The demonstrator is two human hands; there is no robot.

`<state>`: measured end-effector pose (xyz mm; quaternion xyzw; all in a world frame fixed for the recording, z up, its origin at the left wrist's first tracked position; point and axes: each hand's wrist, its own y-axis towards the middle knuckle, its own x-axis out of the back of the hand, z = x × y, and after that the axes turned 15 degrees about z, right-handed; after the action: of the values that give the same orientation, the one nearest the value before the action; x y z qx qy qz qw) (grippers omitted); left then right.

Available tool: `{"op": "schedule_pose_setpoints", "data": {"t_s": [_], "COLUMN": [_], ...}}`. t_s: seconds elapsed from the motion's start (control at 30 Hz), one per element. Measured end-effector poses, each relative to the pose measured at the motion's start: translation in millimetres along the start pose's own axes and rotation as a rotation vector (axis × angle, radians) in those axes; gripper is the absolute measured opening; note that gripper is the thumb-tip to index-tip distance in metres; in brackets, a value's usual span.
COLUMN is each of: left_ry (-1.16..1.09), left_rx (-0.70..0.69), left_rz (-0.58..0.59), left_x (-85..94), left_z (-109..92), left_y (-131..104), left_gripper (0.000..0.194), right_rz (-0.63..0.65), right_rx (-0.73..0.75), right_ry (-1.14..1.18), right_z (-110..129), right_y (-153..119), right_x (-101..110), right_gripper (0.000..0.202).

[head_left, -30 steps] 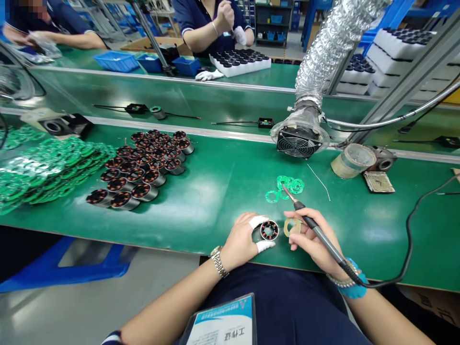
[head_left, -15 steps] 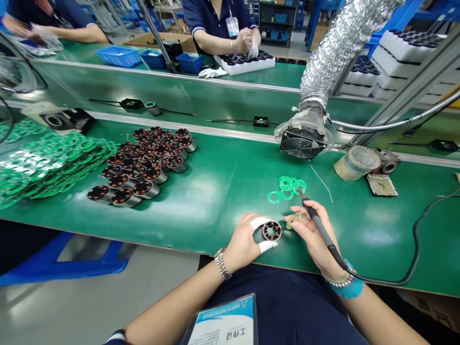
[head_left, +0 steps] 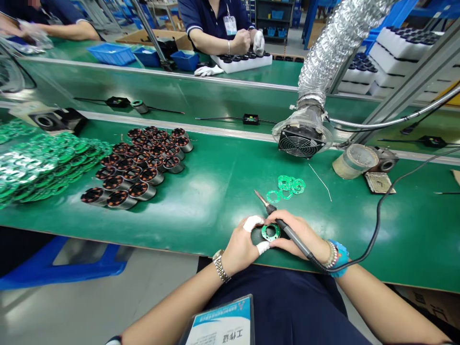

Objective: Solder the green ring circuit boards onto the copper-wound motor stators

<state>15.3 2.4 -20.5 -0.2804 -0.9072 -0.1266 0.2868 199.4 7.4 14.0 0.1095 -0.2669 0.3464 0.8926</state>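
My left hand (head_left: 245, 240), white covers on thumb and forefinger, is closed around a motor stator (head_left: 257, 235) standing on the green bench. On the stator's top lies a green ring-shaped circuit board (head_left: 270, 232). My right hand (head_left: 295, 233) holds a soldering iron (head_left: 293, 235), its tip pointing up and left, away from the board. The right thumb and forefinger also touch the ring board's edge, meeting the left fingertips. Several loose green ring boards (head_left: 286, 183) lie just beyond my hands, near a thin strand of solder wire (head_left: 319, 182).
Rows of wound stators (head_left: 138, 165) and a heap of circuit boards (head_left: 46, 163) occupy the left. A fume fan (head_left: 301, 141) hangs ahead. A round tub (head_left: 354, 162) and soldering sponge (head_left: 380, 183) stand right, under the iron's cable (head_left: 379, 225). A co-worker (head_left: 219, 28) sits opposite.
My right hand has moved left to the stator, bringing the ring board onto its top. The soldering iron has swung left with it. My left hand keeps hold of the stator.
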Motion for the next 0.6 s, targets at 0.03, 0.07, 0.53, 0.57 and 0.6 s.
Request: {"op": "schedule_pose_setpoints", "data": {"t_s": [0.03, 0.07, 0.53, 0.57, 0.6], "left_ry": [0.02, 0.034, -0.077, -0.069, -0.068], "left_rx": [-0.053, -0.112, -0.178, -0.17, -0.166], "left_rz": [-0.011, -0.015, 0.063, 0.067, 0.071], "left_x": [0.2, 1.0, 7.6, 7.4, 7.4], "left_z": [0, 0, 6, 6, 5], "left_y": [0, 1, 1, 1, 1], "left_gripper": [0.037, 0.032, 0.018, 0.018, 0.018], "right_rz": [0.004, 0.008, -0.138, -0.169, -0.182], "right_rx": [-0.008, -0.014, 0.001, -0.013, -0.022], "right_ry": [0.014, 0.027, 0.22, 0.261, 0.302], "right_z": [-2, -4, -7, -8, -10], "right_y": [0, -1, -18, -18, -18], "right_x": [0, 0, 4, 1, -1], "right_gripper": [0.042, 0.044, 0.036, 0.034, 0.033]}}
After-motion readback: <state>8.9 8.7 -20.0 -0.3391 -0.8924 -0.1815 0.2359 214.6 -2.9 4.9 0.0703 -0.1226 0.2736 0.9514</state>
